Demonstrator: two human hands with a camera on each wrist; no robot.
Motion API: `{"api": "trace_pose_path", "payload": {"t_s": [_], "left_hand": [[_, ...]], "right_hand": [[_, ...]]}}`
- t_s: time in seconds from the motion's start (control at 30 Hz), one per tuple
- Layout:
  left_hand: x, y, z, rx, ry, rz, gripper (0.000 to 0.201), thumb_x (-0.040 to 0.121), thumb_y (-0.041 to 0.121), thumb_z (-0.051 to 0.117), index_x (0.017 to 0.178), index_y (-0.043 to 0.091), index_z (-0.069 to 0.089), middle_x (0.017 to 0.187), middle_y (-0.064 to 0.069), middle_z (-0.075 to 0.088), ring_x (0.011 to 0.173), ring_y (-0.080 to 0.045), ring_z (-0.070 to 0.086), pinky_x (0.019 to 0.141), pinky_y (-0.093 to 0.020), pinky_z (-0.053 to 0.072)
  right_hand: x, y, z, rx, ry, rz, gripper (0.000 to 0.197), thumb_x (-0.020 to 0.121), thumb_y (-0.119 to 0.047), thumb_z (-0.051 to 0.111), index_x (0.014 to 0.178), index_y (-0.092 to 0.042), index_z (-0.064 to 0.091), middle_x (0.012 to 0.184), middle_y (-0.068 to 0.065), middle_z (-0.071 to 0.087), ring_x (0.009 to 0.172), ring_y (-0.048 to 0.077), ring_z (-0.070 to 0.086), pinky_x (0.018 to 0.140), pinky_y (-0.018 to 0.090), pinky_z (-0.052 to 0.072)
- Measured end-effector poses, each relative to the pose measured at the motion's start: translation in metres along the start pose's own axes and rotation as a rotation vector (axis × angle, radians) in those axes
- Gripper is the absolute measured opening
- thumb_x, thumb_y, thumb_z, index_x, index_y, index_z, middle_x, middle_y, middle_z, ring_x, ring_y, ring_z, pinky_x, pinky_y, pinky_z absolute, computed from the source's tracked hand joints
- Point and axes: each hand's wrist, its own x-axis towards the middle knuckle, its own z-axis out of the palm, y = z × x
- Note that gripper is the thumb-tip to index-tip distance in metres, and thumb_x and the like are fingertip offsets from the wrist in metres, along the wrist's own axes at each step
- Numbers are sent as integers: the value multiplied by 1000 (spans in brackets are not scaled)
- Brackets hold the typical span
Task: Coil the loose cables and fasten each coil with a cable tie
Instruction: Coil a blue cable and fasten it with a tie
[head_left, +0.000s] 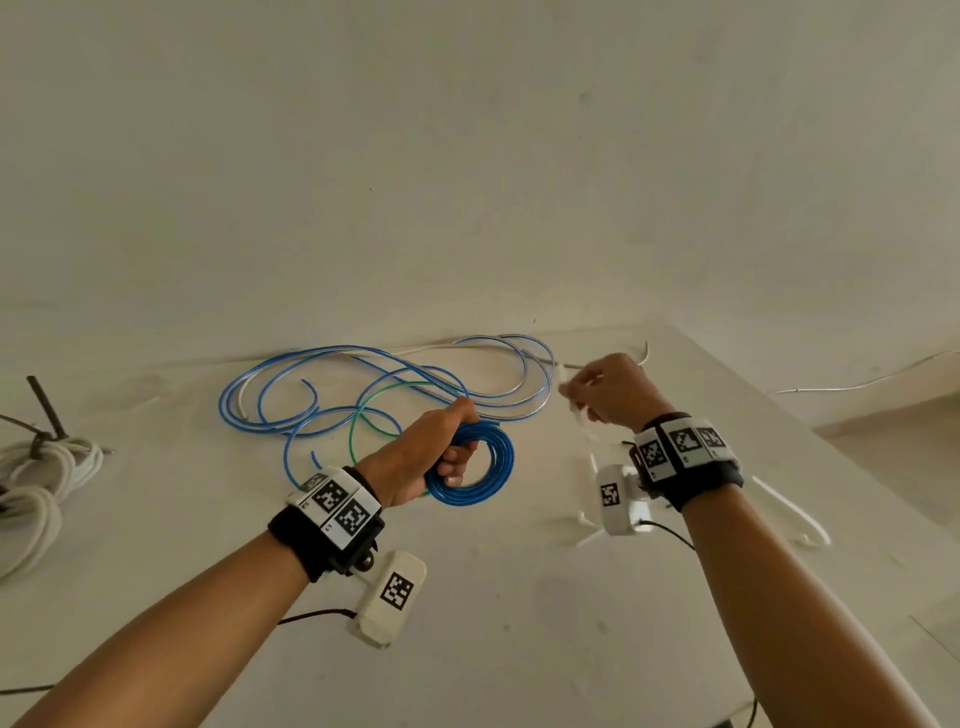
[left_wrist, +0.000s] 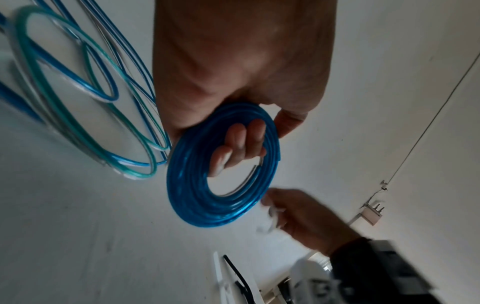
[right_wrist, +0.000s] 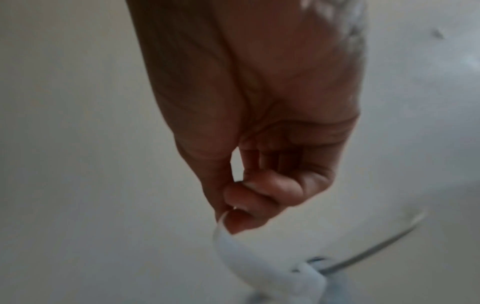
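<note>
My left hand (head_left: 451, 448) grips a tight coil of blue cable (head_left: 488, 470) just above the white table, fingers curled through its hole. In the left wrist view the blue coil (left_wrist: 197, 197) hangs below my fingers (left_wrist: 241, 144). To its right, my right hand (head_left: 592, 395) pinches a white cable tie (head_left: 577, 415) between thumb and fingers; the white cable tie (right_wrist: 249, 259) curves down from my fingertips in the right wrist view. Loose blue cables (head_left: 363, 384) and one green cable (head_left: 363, 421) sprawl behind the coil.
Bundles of white cord (head_left: 36, 483) with a dark tie lie at the table's left edge. More white cable ties (head_left: 789, 514) lie under my right wrist. The table (head_left: 519, 649) meets a pale wall at the back. A thin wire (head_left: 857, 384) runs off the right.
</note>
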Motion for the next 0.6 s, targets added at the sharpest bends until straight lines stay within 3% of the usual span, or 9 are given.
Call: {"api": "trace_pose_path", "payload": {"t_s": [0.1, 0.17, 0.33, 0.5, 0.6], "left_hand": [[4, 0, -10, -53, 54, 10, 36, 96, 26, 44, 63, 13, 46, 50, 2, 26, 45, -14, 21, 50, -30, 23], [5, 1, -20, -79, 107, 24, 37, 95, 25, 43, 60, 15, 45, 47, 2, 26, 42, -13, 22, 49, -28, 23], [1, 9, -60, -131, 265, 131, 29, 96, 21, 40, 68, 15, 38, 49, -1, 27, 43, -14, 21, 48, -27, 21], [-7, 20, -98, -61, 403, 248, 22, 95, 14, 42, 74, 10, 43, 49, -3, 31, 45, -17, 24, 50, -31, 24], [-10, 22, -117, -65, 448, 295, 20, 98, 14, 43, 79, 9, 47, 46, -2, 33, 45, -18, 26, 50, -33, 26]], "right_hand": [[-19, -56, 14, 465, -100, -115, 19, 94, -22, 73, 91, -4, 72, 72, 7, 71, 48, 9, 57, 51, 20, 49], [-28, -85, 30, 597, -198, -162, 20, 94, -22, 72, 98, -3, 69, 76, 11, 72, 51, 13, 60, 54, 22, 53], [-27, -119, 80, 623, -297, -259, 18, 94, -17, 73, 98, -1, 65, 69, 14, 72, 55, 21, 68, 57, 28, 58], [-15, -137, 120, 688, -150, -449, 12, 91, -4, 73, 90, -1, 62, 75, 18, 74, 65, 30, 74, 66, 36, 63], [-13, -143, 140, 622, -99, -549, 10, 86, -2, 78, 88, -2, 68, 83, 10, 76, 79, 22, 76, 78, 40, 63]]}}
